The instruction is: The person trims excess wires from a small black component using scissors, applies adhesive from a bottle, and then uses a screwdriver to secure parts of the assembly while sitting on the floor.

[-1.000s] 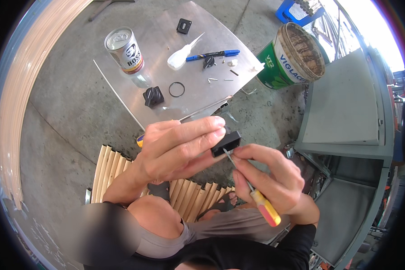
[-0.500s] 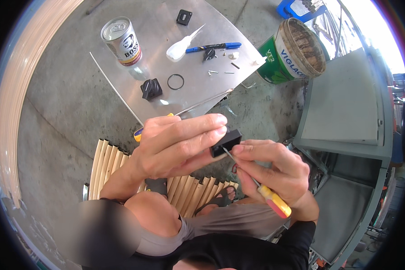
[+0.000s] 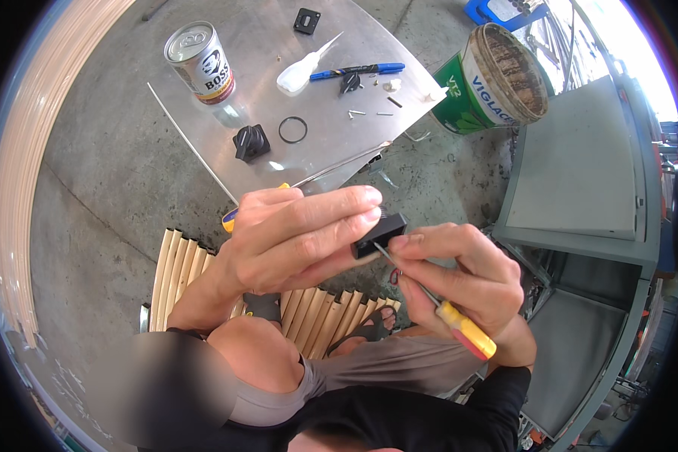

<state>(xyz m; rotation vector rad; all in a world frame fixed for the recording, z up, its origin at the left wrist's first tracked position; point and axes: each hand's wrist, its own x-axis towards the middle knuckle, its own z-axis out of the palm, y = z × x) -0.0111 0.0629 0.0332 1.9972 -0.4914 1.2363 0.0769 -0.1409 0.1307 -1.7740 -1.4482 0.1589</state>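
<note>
My left hand (image 3: 301,239) is closed around a small black block-shaped part (image 3: 384,232), fingers along its upper side. In my right hand (image 3: 467,279) is a small screwdriver (image 3: 465,330) with a yellow and red handle, pinched by its thin shaft. Its tip touches the near face of the black part; whether it sits in a screw I cannot tell. Behind my left hand shows a second screwdriver's yellow and blue handle (image 3: 229,218); I cannot tell if the hand touches it. Beyond lie a black rotary-knob switch part (image 3: 251,143) and a black ring (image 3: 293,129).
The metal table (image 3: 203,143) carries a drink can (image 3: 200,64), white nozzle bottle (image 3: 297,75), blue marker (image 3: 358,71), small black knob (image 3: 350,83), square black plate (image 3: 307,21) and several screws (image 3: 356,114). A bucket (image 3: 490,83) and grey cabinet (image 3: 580,166) stand at right.
The screwdriver's handle has moved slightly right and up, with its tip still at the black part. My left hand keeps its grip; the table's contents appear slightly higher in view.
</note>
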